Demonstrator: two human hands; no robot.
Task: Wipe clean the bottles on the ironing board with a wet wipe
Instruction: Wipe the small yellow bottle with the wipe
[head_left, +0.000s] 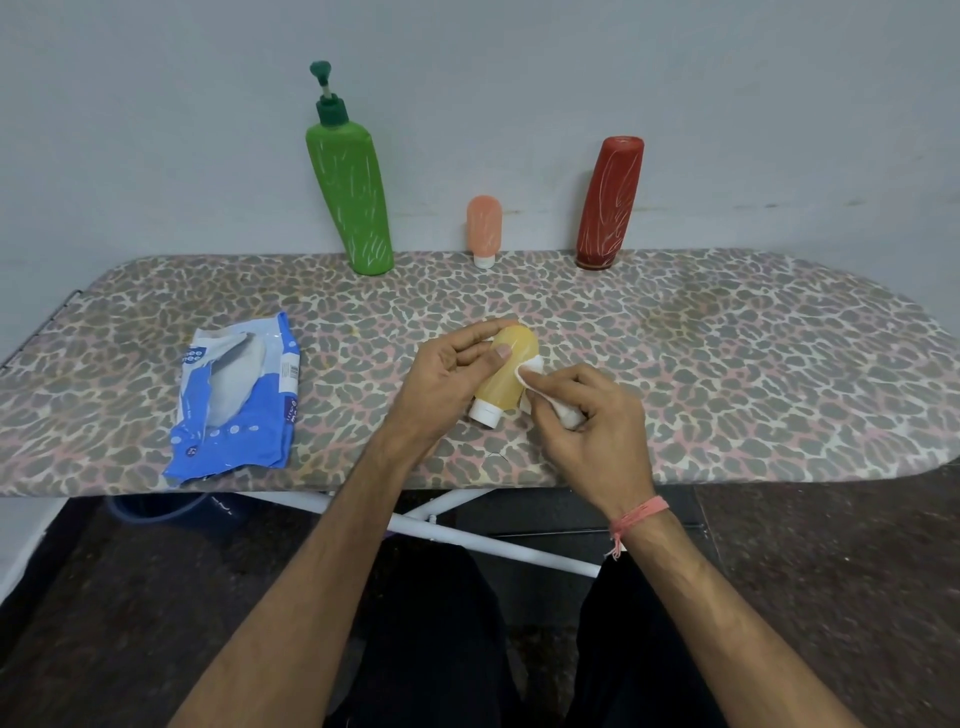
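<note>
Near the front edge of the leopard-print ironing board (675, 338): small yellow squeeze bottle with white cap (506, 371), cap toward the viewer, gripped by the left hand (452, 374), thumb across its side. Pressed to the bottle's right flank: crumpled white wet wipe (540, 387), pinched in the curled fingers of the right hand (592, 421). Possibly lifted slightly off the cover, hard to tell. Along the wall: tall green pump bottle (350, 202), small peach tube (484, 228), dark red bottle (610, 202). Left: opened blue-and-white wipes packet (234, 400).
</note>
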